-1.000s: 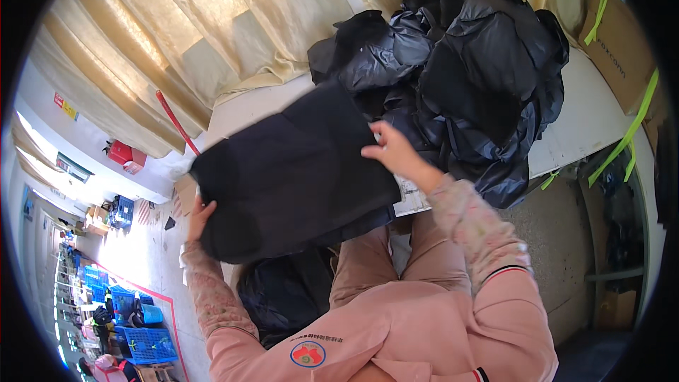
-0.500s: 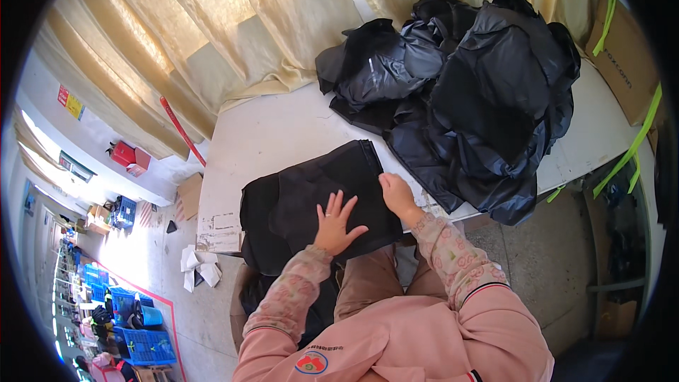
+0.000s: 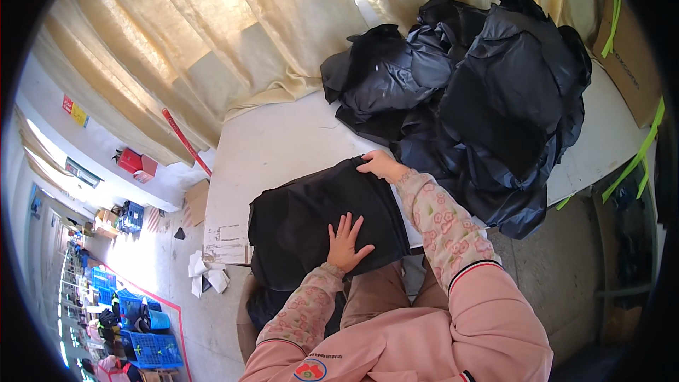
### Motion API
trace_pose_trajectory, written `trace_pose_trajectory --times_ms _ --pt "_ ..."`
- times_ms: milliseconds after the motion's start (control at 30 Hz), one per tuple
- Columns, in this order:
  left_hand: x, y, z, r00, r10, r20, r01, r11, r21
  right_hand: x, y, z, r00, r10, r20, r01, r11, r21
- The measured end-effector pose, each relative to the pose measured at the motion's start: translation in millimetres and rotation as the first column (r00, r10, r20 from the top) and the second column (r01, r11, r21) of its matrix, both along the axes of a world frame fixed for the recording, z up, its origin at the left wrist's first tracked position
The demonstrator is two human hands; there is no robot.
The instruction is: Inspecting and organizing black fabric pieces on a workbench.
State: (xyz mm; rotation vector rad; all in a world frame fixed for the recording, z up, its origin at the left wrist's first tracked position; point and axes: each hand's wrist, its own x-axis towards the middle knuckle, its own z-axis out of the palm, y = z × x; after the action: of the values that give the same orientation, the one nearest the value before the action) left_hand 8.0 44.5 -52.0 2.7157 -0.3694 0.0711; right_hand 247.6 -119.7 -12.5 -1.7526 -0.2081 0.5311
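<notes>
A flat stack of folded black fabric (image 3: 304,223) lies at the front of the white table (image 3: 276,141), its near side hanging past the edge. My left hand (image 3: 344,244) rests flat on top of it, fingers spread, a ring on one finger. At the far right corner, my right hand (image 3: 382,166) pinches the fabric's edge between thumb and fingers. Beyond and to the right is a large heap of crumpled, shiny black fabric (image 3: 509,99). How many layers the stack has I cannot tell.
Cream curtains (image 3: 191,35) hang behind the table. A cardboard box (image 3: 629,64) with bright green straps (image 3: 647,148) stands at the right. Below the table on the left is an open box (image 3: 246,311) with dark material inside. Blue crates (image 3: 152,349) stand on the floor farther left.
My right hand has moved from the right side of the stack up to its far right corner and grips there. The left hand stays flat on the fabric. The view has shifted slightly.
</notes>
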Motion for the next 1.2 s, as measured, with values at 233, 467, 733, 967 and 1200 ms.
trace_pose_trajectory --times_ms 233,467,733,967,1200 --pt "-1 1 2 1.000 -0.005 0.017 0.005 1.000 -0.005 -1 -7 -2 0.988 -0.152 0.015 0.135 0.910 0.392" --pt "-2 2 0 0.999 -0.026 0.026 0.026 1.000 -0.012 -47 -41 15 0.514 -0.609 0.604 0.591 0.762 0.265" --pt "7 -4 24 0.994 -0.068 -0.087 0.072 0.996 0.050 -157 -45 -29 0.601 0.286 0.746 0.113 0.894 -0.433" --pt "26 -36 24 0.977 -0.126 -0.174 0.141 0.987 0.075 -133 -114 46 0.310 -0.390 0.867 0.474 0.854 0.215" --pt "38 -40 39 0.945 -0.102 -0.312 0.114 0.993 0.020 -120 -307 97 -0.105 -0.752 0.650 0.925 0.167 0.342"
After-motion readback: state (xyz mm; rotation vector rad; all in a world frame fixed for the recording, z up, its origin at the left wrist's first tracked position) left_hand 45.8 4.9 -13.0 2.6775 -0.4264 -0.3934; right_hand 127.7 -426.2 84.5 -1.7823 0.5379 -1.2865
